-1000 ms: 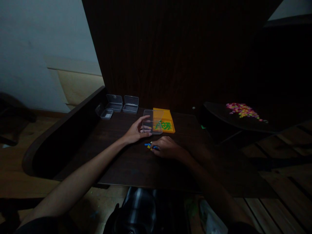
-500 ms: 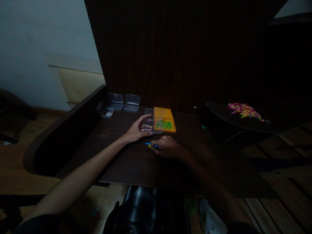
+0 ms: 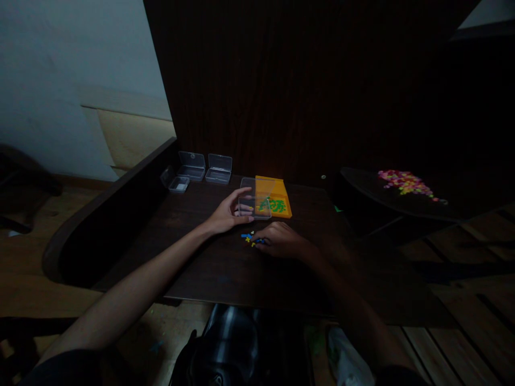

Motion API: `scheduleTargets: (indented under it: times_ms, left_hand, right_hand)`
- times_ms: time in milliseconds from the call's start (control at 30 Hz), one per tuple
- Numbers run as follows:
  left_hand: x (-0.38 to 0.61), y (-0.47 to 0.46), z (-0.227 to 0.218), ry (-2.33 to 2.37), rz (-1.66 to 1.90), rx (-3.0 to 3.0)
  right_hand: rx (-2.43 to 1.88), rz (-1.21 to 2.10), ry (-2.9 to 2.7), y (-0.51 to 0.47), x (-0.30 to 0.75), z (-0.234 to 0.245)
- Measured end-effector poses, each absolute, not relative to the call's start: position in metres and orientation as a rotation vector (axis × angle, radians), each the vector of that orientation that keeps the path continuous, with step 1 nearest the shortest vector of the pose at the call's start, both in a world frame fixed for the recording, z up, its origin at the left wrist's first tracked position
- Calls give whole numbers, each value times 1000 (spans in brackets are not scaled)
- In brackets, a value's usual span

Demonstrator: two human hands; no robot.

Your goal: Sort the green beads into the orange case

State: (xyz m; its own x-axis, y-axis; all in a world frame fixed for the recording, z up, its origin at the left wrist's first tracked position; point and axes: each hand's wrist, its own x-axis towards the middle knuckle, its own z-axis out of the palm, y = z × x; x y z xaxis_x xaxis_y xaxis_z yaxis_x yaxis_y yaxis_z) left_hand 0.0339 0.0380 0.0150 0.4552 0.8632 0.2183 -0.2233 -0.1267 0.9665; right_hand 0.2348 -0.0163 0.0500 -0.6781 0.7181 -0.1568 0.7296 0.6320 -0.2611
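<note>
My left hand (image 3: 229, 213) is closed around the left side of a clear plastic box (image 3: 256, 214), its lid raised at the back. Against the box's right side stands an orange box (image 3: 286, 199), open, with many small green pieces (image 3: 277, 206) inside. On the dark tabletop just in front lies a little group of small blue and yellow pieces (image 3: 247, 236). My right hand (image 3: 281, 239) is at this group with bent fingers, fingertips down among the pieces. Whether a piece is pinched between them is too dark and small to make out.
Three clear open boxes (image 3: 219, 175) stand at the table's back left, near a raised wooden side rail (image 3: 108, 206). A dark surface (image 3: 362, 201) on the right holds a heap of pink and yellow bits (image 3: 408, 183). A tall dark panel (image 3: 281, 91) rises behind the table.
My right fingertips have shifted slightly among the blue and yellow pieces, showing a little more of them. My left hand keeps its hold on the clear box. The view has moved slightly.
</note>
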Motion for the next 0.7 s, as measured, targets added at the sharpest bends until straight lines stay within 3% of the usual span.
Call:
scheduleTargets:
  times_ms: [700]
  left_hand:
    - [34, 38, 15, 611, 1044, 1386]
  right_hand:
    - [1224, -570, 2745, -14, 232, 48]
